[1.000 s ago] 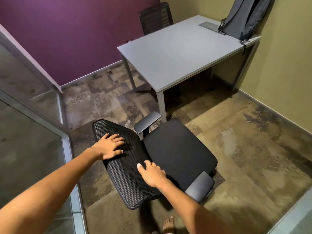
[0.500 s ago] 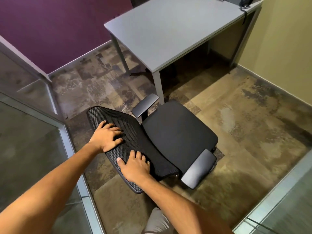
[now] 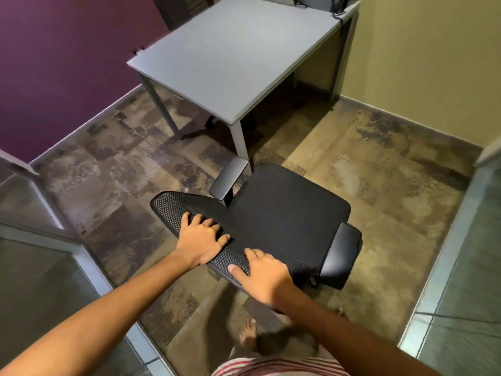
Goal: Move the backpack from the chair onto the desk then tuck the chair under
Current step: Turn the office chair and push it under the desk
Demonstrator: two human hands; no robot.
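Note:
A black office chair [image 3: 287,210] with a mesh backrest stands on the floor just in front of the grey desk [image 3: 244,55], its seat bare and facing the desk's near corner. My left hand [image 3: 200,238] grips the top of the mesh backrest, fingers curled over it. My right hand [image 3: 264,276] holds the same backrest edge a little to the right. The grey backpack [image 3: 320,0] rests on the desk's far right corner against the wall, only its bottom showing at the top of the frame.
A second dark chair [image 3: 184,6] stands behind the desk by the purple wall. Glass partitions with metal frames [image 3: 89,261] run along the left and lower right. My bare foot [image 3: 248,335] is on the patterned carpet behind the chair.
The chair has rolled closer to the desk and turned slightly. My right hand has shifted further right along the backrest. The view has tilted, so the backpack is nearly out of frame.

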